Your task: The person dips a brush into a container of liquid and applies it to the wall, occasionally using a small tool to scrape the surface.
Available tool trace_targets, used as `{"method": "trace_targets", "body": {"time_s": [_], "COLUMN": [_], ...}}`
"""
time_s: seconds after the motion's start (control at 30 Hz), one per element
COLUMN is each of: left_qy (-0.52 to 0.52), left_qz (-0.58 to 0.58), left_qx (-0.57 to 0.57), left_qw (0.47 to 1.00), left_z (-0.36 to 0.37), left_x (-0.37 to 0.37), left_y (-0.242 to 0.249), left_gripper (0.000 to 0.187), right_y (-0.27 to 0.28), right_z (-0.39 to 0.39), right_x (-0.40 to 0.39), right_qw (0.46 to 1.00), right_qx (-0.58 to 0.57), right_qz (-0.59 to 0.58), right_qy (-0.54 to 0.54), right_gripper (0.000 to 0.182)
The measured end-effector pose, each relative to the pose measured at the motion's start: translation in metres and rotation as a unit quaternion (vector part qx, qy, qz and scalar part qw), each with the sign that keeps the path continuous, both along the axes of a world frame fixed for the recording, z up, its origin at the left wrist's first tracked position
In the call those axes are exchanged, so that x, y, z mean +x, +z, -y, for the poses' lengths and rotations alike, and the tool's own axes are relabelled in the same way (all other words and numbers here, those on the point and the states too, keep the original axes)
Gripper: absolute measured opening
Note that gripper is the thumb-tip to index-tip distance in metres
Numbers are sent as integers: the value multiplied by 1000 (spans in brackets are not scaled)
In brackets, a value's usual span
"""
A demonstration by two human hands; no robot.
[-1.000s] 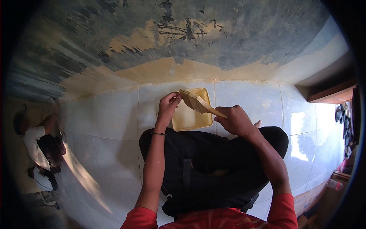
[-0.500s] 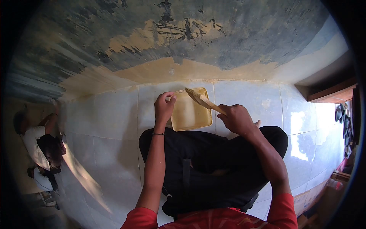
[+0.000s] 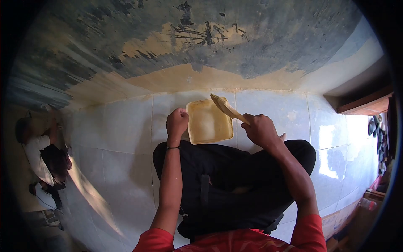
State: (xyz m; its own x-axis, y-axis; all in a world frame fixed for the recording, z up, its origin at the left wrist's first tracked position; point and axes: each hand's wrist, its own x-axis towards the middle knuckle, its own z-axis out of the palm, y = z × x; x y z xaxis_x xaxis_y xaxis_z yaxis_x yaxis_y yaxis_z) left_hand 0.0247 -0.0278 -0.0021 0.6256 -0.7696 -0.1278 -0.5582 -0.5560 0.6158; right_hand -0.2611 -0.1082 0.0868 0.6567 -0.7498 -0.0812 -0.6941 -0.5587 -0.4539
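A yellowish square tray (image 3: 209,137) lies on the tiled floor in front of my crossed legs, its inside smeared with pale residue. My right hand (image 3: 259,129) is wrapped round the handle of a paint brush (image 3: 226,107), whose bristles point up and left over the tray's upper right part. At the tray's left edge is my left hand (image 3: 177,122), its fingers curled in; whether they pinch the rim or something small is hidden.
Ahead rises a wall (image 3: 201,50) with patchy grey and tan paint. At the far left another person (image 3: 42,155) reaches toward the wall. A wooden ledge (image 3: 367,101) juts out at the right, with dark items and a clear container (image 3: 368,204) beyond.
My left hand has dropped slightly and its fingers have curled in more. The brush has shifted a little up and right. The other person's arm has moved up.
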Motion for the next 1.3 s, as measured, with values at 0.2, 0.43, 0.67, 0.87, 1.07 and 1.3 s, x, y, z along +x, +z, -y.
{"method": "trace_targets", "body": {"time_s": [0.2, 0.43, 0.67, 0.87, 1.07, 1.3], "left_qy": [-6, -25, -60, -75, -82, -82], "left_qz": [2, 15, 29, 21, 17, 2], "left_qx": [40, 34, 3, 16, 1, -3], "left_qw": [999, 999, 998, 997, 996, 997], "left_z": [-2, -1, 1, 3, 4, 5], "left_x": [1, -1, -3, -7, -8, -6], "left_y": [1, 2, 0, 3, -1, 0], "left_gripper": [26, 22, 18, 18, 18, 18], "right_y": [3, 8, 14, 20, 27, 35], "right_z": [3, -1, 3, 7, 16, 22], "right_x": [-2, -2, -5, -11, -20, -25], "right_qw": [999, 999, 996, 994, 988, 985], "right_qx": [28, 13, 43, 62, 114, 138], "right_qz": [15, -16, -40, -51, -50, -59], "right_qy": [-39, -46, -66, -79, -86, -80], "right_gripper": [17, 16, 18, 19, 20, 21]}}
